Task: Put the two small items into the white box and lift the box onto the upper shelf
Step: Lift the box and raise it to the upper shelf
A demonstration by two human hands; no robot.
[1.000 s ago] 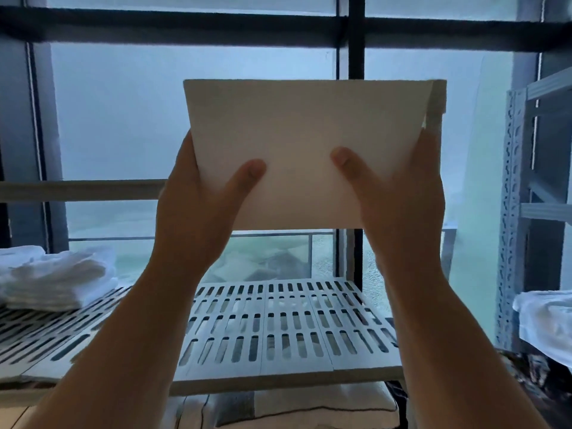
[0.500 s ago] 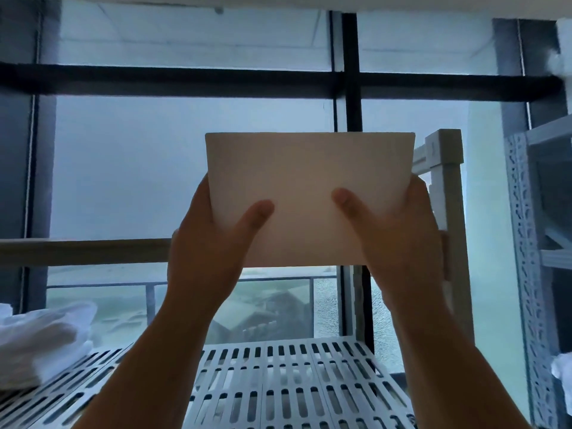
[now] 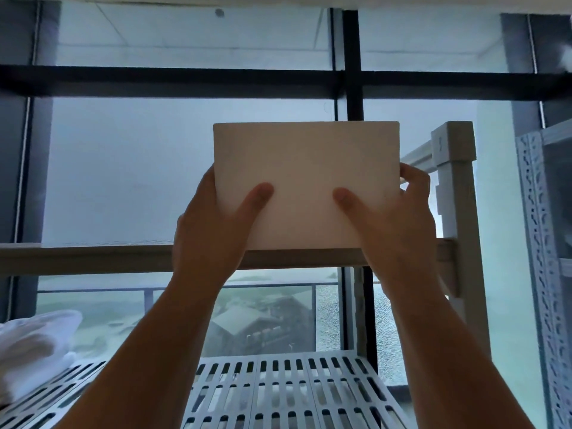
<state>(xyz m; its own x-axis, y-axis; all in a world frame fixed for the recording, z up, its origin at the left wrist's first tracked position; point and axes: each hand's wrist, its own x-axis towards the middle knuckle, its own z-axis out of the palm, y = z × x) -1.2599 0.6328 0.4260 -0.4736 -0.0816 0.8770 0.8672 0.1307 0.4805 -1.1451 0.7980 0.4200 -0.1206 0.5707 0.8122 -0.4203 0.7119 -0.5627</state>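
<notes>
Plain white rectangular box (image 3: 305, 181) now sitting lower against grey upper shelf rail (image 3: 93, 258) than 0.5 s ago, base meeting it. Left hand (image 3: 213, 230) and right hand (image 3: 399, 224) fingers clamping its 2 sides, thumbs in front. Placement nearing; contents hidden.

white box (image 3: 306, 168) plain white | lower shelf (image 3: 288, 388) pale grey, slotted | window frame (image 3: 351, 63) black

One white box (image 3: 305, 168), two hands (image 3: 213, 239) (image 3: 399, 230), two shelves (image 3: 93, 257) (image 3: 288, 394)
</notes>
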